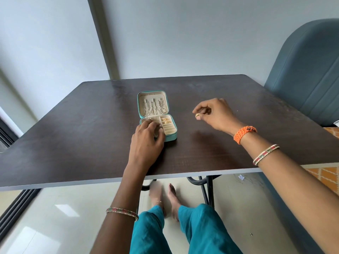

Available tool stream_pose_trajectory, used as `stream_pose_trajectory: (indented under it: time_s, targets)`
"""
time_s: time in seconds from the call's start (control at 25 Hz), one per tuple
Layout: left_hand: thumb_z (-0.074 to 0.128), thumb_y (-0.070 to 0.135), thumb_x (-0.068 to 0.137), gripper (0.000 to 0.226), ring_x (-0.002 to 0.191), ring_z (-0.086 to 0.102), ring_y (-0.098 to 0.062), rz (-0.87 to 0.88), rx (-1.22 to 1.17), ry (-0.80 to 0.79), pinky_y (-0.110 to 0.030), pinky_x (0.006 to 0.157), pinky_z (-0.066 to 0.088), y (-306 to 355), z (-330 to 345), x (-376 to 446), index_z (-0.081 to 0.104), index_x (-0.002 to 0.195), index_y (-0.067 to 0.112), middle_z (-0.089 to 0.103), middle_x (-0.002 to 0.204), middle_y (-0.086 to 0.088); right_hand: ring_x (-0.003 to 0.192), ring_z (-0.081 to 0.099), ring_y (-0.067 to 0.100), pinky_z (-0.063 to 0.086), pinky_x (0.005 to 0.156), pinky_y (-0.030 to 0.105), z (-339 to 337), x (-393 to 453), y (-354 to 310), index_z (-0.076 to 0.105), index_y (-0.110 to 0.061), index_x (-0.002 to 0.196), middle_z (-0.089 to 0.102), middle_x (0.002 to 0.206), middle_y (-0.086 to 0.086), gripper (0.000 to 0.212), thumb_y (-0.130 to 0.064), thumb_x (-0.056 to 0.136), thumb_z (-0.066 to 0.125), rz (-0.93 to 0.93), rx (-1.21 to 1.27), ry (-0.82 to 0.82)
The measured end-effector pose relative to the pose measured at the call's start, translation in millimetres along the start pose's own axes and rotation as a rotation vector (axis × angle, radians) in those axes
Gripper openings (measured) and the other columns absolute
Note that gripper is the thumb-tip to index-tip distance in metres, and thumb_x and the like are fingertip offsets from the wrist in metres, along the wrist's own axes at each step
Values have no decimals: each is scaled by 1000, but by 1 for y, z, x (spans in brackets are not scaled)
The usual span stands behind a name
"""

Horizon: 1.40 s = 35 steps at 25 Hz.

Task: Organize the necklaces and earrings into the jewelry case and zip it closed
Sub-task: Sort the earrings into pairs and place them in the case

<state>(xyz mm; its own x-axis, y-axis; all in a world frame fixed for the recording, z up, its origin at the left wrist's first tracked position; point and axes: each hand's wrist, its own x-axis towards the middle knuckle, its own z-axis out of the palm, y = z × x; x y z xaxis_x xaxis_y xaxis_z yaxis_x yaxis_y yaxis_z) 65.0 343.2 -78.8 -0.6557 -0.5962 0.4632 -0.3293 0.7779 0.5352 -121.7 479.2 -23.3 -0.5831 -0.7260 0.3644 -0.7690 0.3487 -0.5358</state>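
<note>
Here we see a dark table (211, 143) against a pale wall, blue chair (302, 70) far right; the open jewelry case (171, 136) lies mid-table. Our left hand (146, 142) rests curled on its near tray; our right hand (214, 112) pinches a gold earring (197, 115).

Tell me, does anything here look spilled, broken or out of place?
Nothing stands out. The jewelry case lies open and tidy on the table, and the right hand pinches a gold earring.

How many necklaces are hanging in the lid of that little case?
3, side by side in the open lid of the jewelry case: left necklace, middle necklace, right necklace. Others might be hidden beneath the left hand.
</note>
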Motion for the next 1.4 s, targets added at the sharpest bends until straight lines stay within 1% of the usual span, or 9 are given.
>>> stream_pose_trajectory:
  time_s: [0.04,0.16,0.32,0.52,0.72,0.96,1.08,1.28,1.4]
  targets:
    - [44,35,89,38,122,41,-25,-18,-6,7,-37,97,40,-1,0,0,62,111,10,54,127,-6,56,58,-2,45,59,9,4,-4,-10,76,-19,82,69,67,-3,14,-6,77,72,-3,103,-1]
    - [43,40,79,46,128,28,-24,-88,-66,10,-33,104,30,-3,-3,-1,62,112,13,52,127,-7,57,62,-3,48,56,12,23,-10,-36,77,-16,84,71,69,-4,11,-7,77,75,-27,316,-11]
    - [44,39,75,46,128,26,-20,-150,-161,2,-38,107,32,-5,-6,-2,62,110,17,52,126,-4,71,67,-1,55,69,19,53,-4,-52,77,-21,82,74,79,-6,10,-15,75,78,-40,339,56]
    - [44,40,76,45,127,28,-21,-149,-168,-1,-38,105,33,-5,-6,-1,62,110,17,52,128,-3,78,58,1,45,69,19,67,-1,-54,73,-22,81,69,80,-12,6,-17,77,75,-84,217,23]
    - [44,40,75,46,126,29,-21,-150,-176,4,-38,105,33,-6,-4,0,62,110,18,52,127,-2,53,46,-3,36,55,19,64,1,-50,75,-21,79,62,66,-14,7,-19,74,78,-86,214,-9]
    - [44,40,76,45,127,29,-21,-145,-168,-1,-39,105,34,-5,-5,0,62,110,17,51,129,-3,73,44,4,32,65,23,56,-5,-47,72,-28,80,56,73,-17,7,-28,76,76,-153,-15,64]
    - [45,40,76,45,128,29,-21,-141,-171,-1,-40,105,35,-5,-5,0,61,110,18,50,129,-2,79,48,9,33,67,23,52,-10,-49,71,-24,80,54,77,-13,5,-27,77,75,-170,-80,85]
    - [44,41,76,45,126,30,-22,-149,-175,-2,-42,105,36,-5,-5,0,61,110,18,51,128,-3,86,53,15,28,70,24,53,-3,-59,70,-18,78,69,84,-8,5,-22,80,71,-298,-263,47]
    - [44,40,76,45,126,30,-22,-147,-173,2,-41,105,35,-4,-6,-1,61,110,17,51,128,-3,89,54,17,35,77,28,53,-6,-60,70,-17,79,70,88,-5,4,-17,82,69,-324,-293,-10]
